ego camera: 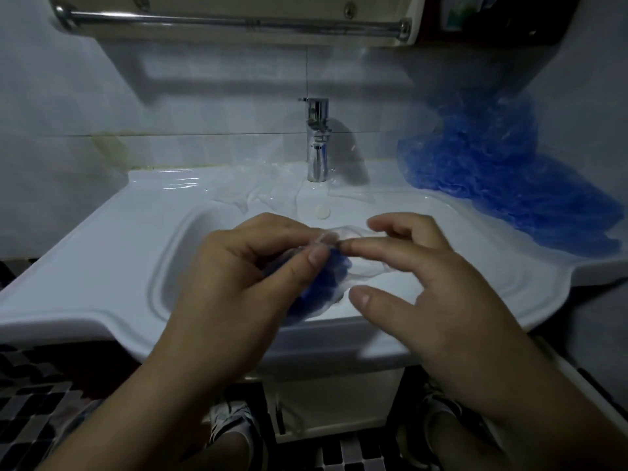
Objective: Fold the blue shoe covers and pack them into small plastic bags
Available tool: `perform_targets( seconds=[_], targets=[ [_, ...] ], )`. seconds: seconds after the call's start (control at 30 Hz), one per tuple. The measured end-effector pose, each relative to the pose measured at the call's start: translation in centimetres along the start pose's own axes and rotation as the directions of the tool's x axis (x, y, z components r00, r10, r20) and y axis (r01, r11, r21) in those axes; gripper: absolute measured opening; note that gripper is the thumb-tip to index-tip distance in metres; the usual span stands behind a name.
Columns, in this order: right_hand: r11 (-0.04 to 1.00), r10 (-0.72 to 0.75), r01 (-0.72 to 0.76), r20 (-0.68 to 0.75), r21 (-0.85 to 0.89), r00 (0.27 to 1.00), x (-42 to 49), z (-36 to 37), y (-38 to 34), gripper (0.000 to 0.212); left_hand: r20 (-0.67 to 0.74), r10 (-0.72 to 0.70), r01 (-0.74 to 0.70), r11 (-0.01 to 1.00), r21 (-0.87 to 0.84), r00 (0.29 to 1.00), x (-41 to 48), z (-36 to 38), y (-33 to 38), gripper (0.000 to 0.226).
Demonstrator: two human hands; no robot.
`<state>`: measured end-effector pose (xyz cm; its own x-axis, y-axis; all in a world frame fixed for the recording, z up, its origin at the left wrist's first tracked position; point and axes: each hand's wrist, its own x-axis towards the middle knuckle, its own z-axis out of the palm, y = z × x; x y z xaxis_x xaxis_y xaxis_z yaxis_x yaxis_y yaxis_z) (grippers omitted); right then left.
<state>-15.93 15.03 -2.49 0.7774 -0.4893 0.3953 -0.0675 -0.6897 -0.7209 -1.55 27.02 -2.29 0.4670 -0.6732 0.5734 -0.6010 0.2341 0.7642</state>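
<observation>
Over the basin, my left hand (244,283) grips a folded blue shoe cover (323,287) that sits partly inside a small clear plastic bag (360,263). Thumb and fingers of that hand pinch the bag's edge near its mouth. My right hand (418,277) is beside it, its index fingertip touching the bag's mouth, thumb spread below, the other fingers loosely curled. A heap of loose blue shoe covers (503,175) lies on the sink's right ledge against the wall. Several flat clear plastic bags (251,188) lie on the back ledge left of the tap.
A white ceramic sink (112,266) fills the middle, with a chrome tap (317,141) at the back centre. A chrome towel rail (238,23) runs overhead. Tiled floor and shoes (231,426) show below the sink's front edge.
</observation>
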Motion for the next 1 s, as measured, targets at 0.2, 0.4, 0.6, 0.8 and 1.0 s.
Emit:
perform_targets(
  seconds=[0.2, 0.4, 0.6, 0.8, 1.0],
  targets=[
    [0.996, -0.089, 0.088, -0.019, -0.018, 0.996, 0.3, 0.0, -0.2, 0.027, 0.005, -0.08, 0.079, 0.983, -0.167, 0.997, 0.0, 0.3, 0.4, 0.015],
    [0.986, -0.094, 0.113, 0.148, -0.126, 0.984, 1.3, 0.6, -1.1, 0.02, 0.019, -0.111, 0.113, 0.972, -0.205, 0.994, 0.2, 1.1, 1.0, 0.013],
    [0.991, -0.093, 0.086, -0.068, -0.107, 0.993, 1.1, -1.6, -1.0, 0.013, -0.155, -0.196, 0.19, 0.98, -0.052, 0.968, 0.8, 0.4, 1.5, 0.018],
    [0.979, -0.093, 0.122, -0.175, 0.163, 0.98, 0.9, -2.8, -1.4, 0.008, -0.113, -0.24, 0.231, 0.969, -0.091, 0.964, 0.6, 0.3, 2.2, 0.023],
    [0.877, 0.117, -0.014, -0.185, 0.48, 0.976, 0.8, -2.3, 0.2, 0.01, 0.045, -0.361, 0.361, 0.902, -0.236, 0.931, 0.5, 0.9, 1.3, 0.012]
  ],
)
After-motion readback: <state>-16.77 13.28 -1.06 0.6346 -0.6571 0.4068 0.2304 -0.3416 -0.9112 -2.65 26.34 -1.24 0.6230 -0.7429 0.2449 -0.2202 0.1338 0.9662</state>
